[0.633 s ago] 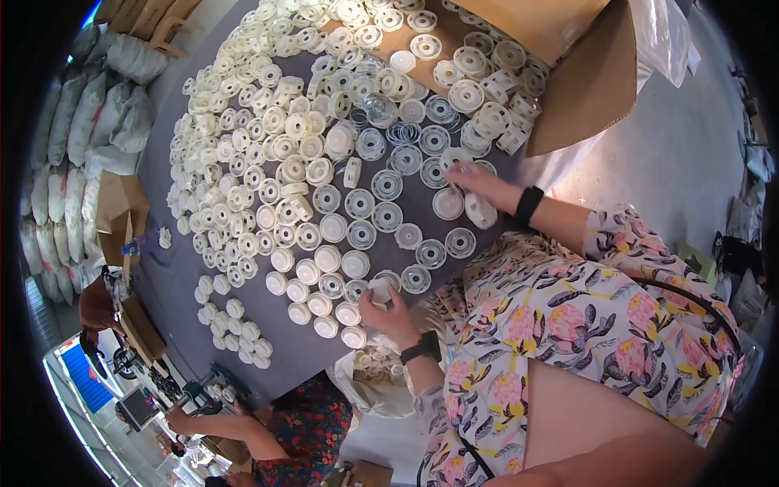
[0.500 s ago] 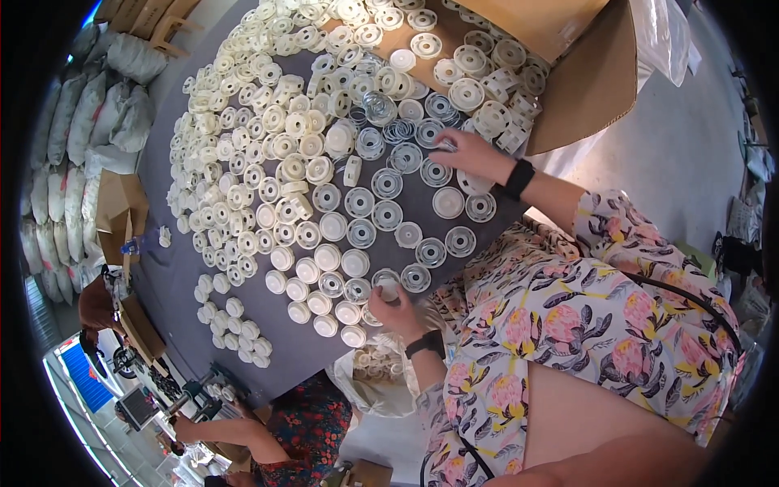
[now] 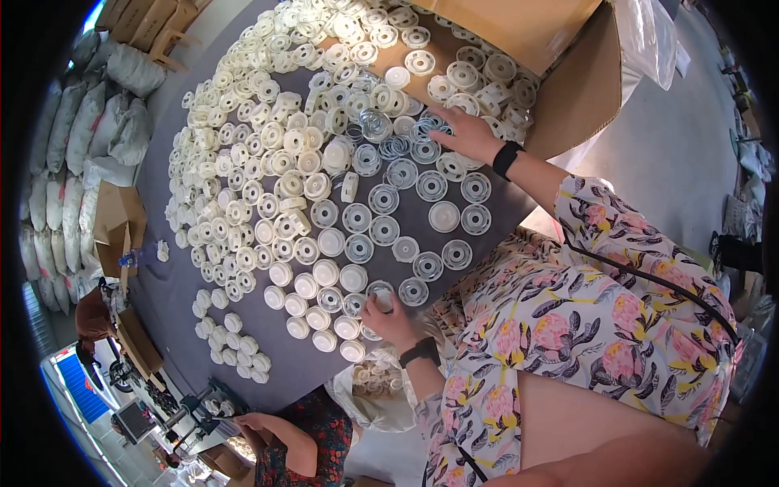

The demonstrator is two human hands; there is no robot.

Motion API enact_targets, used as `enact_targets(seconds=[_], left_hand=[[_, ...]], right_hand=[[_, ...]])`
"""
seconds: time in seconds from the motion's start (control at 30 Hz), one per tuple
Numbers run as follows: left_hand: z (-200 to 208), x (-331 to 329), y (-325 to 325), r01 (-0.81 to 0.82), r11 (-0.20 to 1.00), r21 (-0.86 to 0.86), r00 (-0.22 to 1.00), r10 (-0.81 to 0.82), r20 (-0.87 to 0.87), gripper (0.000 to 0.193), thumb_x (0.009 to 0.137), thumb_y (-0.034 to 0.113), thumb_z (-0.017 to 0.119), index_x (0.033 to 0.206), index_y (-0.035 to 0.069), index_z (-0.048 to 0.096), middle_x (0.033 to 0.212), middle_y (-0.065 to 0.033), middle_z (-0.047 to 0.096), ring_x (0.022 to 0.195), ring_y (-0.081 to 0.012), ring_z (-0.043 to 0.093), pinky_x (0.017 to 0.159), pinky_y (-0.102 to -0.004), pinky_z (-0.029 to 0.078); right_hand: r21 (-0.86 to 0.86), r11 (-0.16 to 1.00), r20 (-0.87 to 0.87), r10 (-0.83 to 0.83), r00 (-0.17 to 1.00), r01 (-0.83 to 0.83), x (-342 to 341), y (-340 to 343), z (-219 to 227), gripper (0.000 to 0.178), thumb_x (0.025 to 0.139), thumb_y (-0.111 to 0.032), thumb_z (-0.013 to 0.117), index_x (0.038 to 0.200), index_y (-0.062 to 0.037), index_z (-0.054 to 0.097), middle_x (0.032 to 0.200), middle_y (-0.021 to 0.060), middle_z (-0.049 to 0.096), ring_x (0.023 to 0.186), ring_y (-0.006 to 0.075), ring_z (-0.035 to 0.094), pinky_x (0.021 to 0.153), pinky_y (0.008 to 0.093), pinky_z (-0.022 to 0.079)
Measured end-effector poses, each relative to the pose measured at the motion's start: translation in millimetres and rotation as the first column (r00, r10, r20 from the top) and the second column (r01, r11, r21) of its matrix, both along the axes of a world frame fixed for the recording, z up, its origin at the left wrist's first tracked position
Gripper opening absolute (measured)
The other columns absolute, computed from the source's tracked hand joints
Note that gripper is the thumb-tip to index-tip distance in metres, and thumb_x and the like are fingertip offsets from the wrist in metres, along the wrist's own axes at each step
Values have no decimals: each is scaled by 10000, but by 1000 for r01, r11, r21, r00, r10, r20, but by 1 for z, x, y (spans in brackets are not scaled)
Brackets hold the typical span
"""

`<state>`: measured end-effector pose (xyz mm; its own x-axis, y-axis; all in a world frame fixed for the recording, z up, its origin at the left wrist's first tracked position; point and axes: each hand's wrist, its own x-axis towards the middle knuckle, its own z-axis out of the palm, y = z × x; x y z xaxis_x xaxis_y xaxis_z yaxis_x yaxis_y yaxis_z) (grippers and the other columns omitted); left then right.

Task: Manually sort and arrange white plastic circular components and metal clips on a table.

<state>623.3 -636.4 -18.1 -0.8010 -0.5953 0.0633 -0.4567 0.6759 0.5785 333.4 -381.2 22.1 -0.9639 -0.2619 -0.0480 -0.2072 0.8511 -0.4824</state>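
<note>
My left hand (image 3: 391, 318) is at the near edge of the grey-covered table, thumb and fingers closed around a small white round cap (image 3: 383, 301) over a pale ringed disc. Several white capped discs (image 3: 352, 277) stand in rows beside it. Farther up and to the right, my right hand (image 3: 469, 136) reaches over the discs with thumb and fingers apart. Its fingertips are at a silvery ringed piece (image 3: 430, 126), partly hidden by them. Loose metal coil springs (image 3: 395, 146) lie just left of these fingers. Open discs with metallic rings (image 3: 384, 199) are spread between both hands.
Cream plastic wheel-like parts (image 3: 268, 138) cover much of the table (image 3: 284, 377). An open cardboard box (image 3: 580, 105) at the far right spills more parts. A bag of pieces (image 3: 377, 385) hangs below the near edge. Another person's arm (image 3: 284, 442) is at the lower left.
My right hand has moved up and slightly left, its fingers spreading over the ringed piece by the springs. My left hand stays at the cap. The other person's arm has shifted.
</note>
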Motion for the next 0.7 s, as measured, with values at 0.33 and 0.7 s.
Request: enact_targets(seconds=[0.33, 0.7], left_hand=[[7, -7, -7, 58, 993, 100, 998, -57, -9, 454, 701, 154, 744, 1090, 16, 555, 1042, -168, 531, 1005, -345, 504, 864, -414, 418], [7, -12, -13, 133, 987, 90, 991, -135, 19, 346, 712, 124, 713, 1016, 8, 596, 1012, -151, 563, 976, -321, 526, 812, -409, 440]], right_hand=[[-246, 783, -63, 575, 816, -571, 83, -65, -17, 264, 755, -213, 642, 998, -119, 594, 1028, 65, 577, 924, 260, 552, 804, 387, 458], [-68, 760, 6, 648, 761, -646, 141, -110, -40, 418, 656, -175, 700, 1052, -144, 570, 1186, 101, 453, 995, 292, 492, 789, 392, 459]])
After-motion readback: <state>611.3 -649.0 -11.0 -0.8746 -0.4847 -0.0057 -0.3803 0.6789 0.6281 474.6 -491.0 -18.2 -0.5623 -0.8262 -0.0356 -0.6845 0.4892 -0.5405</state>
